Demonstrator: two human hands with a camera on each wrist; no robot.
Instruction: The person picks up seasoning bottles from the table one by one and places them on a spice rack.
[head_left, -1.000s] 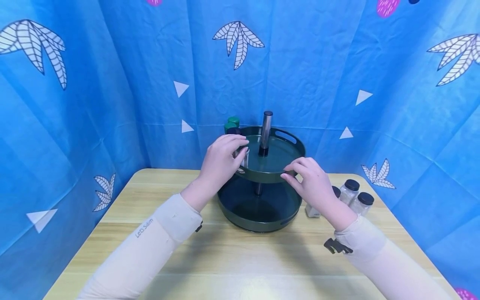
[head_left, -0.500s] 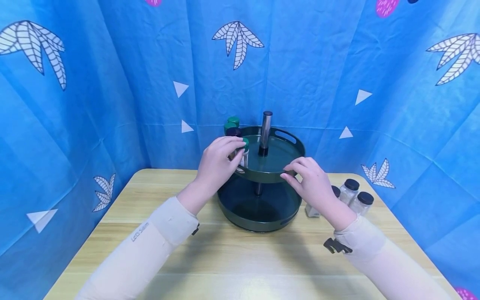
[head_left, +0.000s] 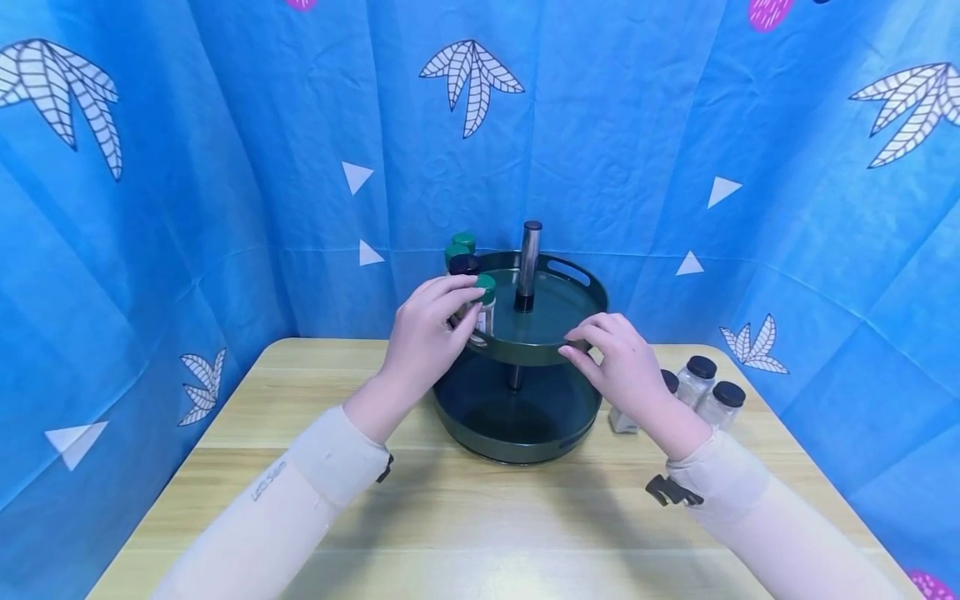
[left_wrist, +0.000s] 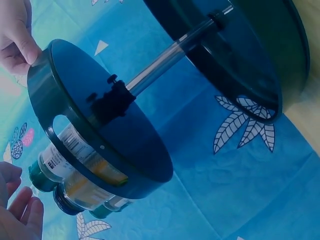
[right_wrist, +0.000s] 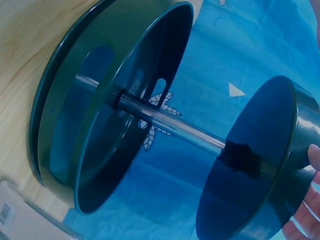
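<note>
A dark green two-tier tray (head_left: 517, 451) stands on the table, a metal post through its middle. On the left of its upper tier is a spice jar with a green lid (head_left: 486, 288). A jar with a dark lid (head_left: 464, 264) and others with green lids (head_left: 457, 252) stand behind it. My left hand (head_left: 429, 321) is beside the front jar, fingers loosely bent; in the left wrist view its fingertips are apart from the jar lids (left_wrist: 42, 176). My right hand (head_left: 617, 354) pinches the upper tier's rim at the front right, thumb below in the head view.
Several clear jars with black lids (head_left: 728, 394) stand on the table to the right, partly behind my right forearm. The wooden table (head_left: 480, 533) reaches back to a blue patterned curtain (head_left: 637, 150) that hangs behind and on both sides.
My left hand has come off the front jar's green lid and drawn slightly left, so the lid now shows. The right hand keeps its hold on the rim.
</note>
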